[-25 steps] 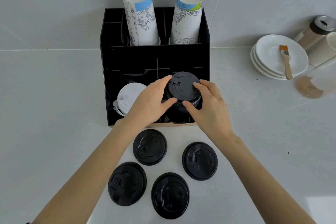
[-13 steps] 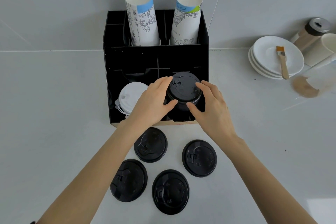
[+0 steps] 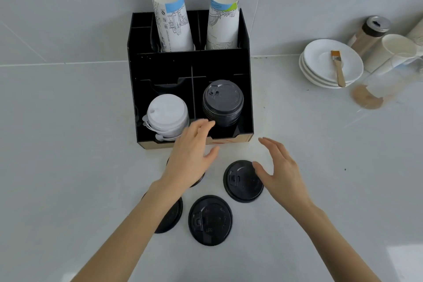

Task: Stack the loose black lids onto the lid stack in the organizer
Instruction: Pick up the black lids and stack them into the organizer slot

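A black organizer [image 3: 229,64] stands against the wall. Its front right compartment holds the stack of black lids [image 3: 222,102]; the front left holds a stack of white lids [image 3: 168,114]. Several loose black lids lie on the counter in front: one at the right [image 3: 240,182], one in the middle [image 3: 210,220], one mostly under my left forearm [image 3: 172,215], and one almost hidden under my left hand. My left hand [image 3: 191,153] hovers open just before the organizer's front edge. My right hand [image 3: 280,167] is open, its thumb at the right lid's rim.
Two tall stacks of paper cups [image 3: 174,20] rise from the organizer's back compartments. At the right are stacked white saucers [image 3: 329,64] with a small brush [image 3: 337,67], a shaker jar [image 3: 370,32], a white cup [image 3: 393,50] and a brown powder spill [image 3: 366,98].
Both hands have let go of the lid stack in the organizer and drawn back toward me, down to the loose lids on the counter.
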The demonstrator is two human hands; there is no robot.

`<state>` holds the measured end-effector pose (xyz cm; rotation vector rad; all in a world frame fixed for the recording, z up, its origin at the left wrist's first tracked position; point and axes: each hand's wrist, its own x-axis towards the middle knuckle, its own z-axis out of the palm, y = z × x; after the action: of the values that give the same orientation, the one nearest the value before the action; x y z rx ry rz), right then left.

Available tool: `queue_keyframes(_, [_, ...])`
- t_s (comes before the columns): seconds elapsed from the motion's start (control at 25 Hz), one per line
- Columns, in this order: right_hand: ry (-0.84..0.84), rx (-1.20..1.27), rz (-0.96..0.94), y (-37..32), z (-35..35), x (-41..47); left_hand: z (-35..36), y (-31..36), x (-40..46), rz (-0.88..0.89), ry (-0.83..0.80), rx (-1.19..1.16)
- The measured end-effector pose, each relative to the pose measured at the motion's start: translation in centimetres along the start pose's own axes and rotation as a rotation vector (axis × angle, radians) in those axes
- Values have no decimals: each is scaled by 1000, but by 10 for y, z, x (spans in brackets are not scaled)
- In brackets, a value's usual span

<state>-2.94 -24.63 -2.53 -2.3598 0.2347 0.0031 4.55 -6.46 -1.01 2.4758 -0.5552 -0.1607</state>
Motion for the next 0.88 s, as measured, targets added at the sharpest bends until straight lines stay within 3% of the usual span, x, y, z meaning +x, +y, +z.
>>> queue_keyframes(0.4, [-32,27,185,26,26,-37,52,4,-37,-97,-358,54])
queue_keyframes(0.88, [-36,70,280,17,29,-36,55,9,-43,-140,-368,-94])
